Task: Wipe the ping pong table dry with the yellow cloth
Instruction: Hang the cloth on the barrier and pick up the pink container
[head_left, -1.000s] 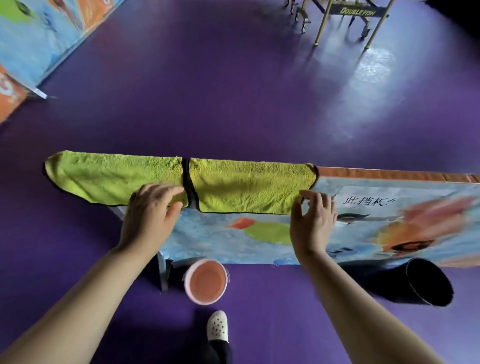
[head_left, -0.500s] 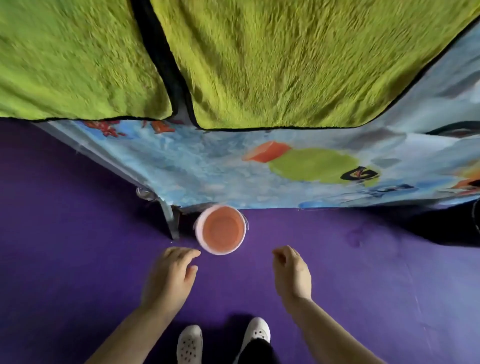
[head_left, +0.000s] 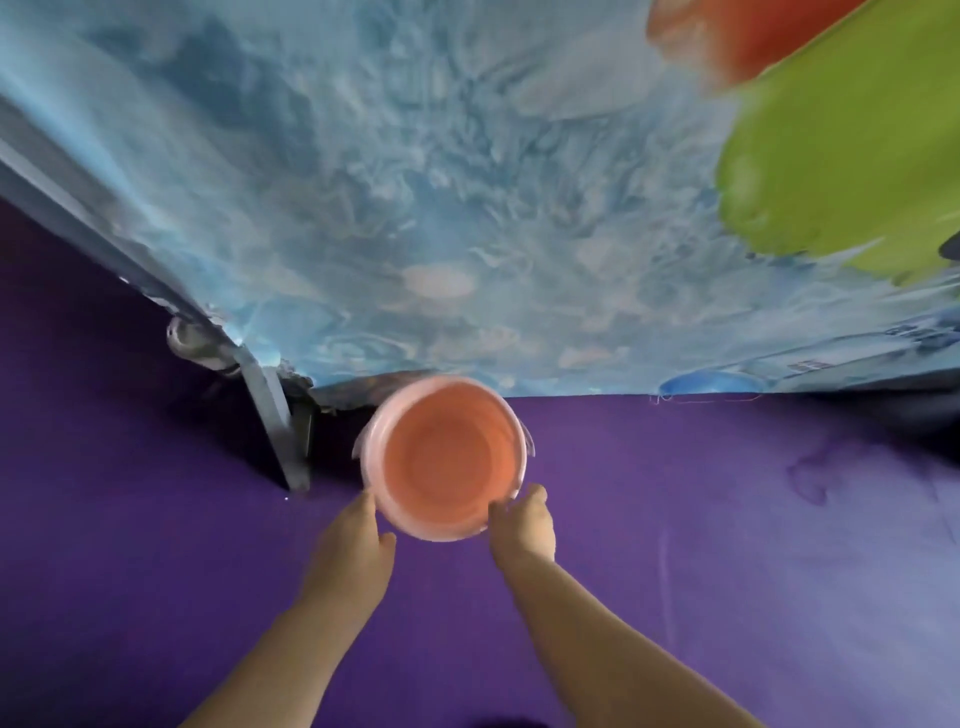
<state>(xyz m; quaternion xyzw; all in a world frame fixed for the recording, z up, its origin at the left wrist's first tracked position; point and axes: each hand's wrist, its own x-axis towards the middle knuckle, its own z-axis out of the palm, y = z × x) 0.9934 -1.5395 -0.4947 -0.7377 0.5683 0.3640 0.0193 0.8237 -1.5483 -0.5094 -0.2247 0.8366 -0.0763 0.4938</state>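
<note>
The yellow cloth and the ping pong table are both out of view. A pink bucket (head_left: 447, 457) with an orange inside stands on the purple floor at the foot of a printed blue barrier. My left hand (head_left: 358, 540) is against the bucket's left wall, with its thumb under the near rim. On the right side, my right hand (head_left: 522, 525) has its fingers at the rim near a small lug. Both hands hold the bucket between them, and nothing shows inside it.
The blue barrier panel (head_left: 415, 208), printed with green and orange-red shapes, fills the upper view. Its grey metal foot (head_left: 275, 415) stands just left of the bucket. Purple floor (head_left: 727, 519) stretches to the right and behind my arms.
My hands left the yellow-green cloths hanging on the barrier and dropped to the floor. They now hold the pink bucket. My head moved down and closer, so the cloths are out of view.
</note>
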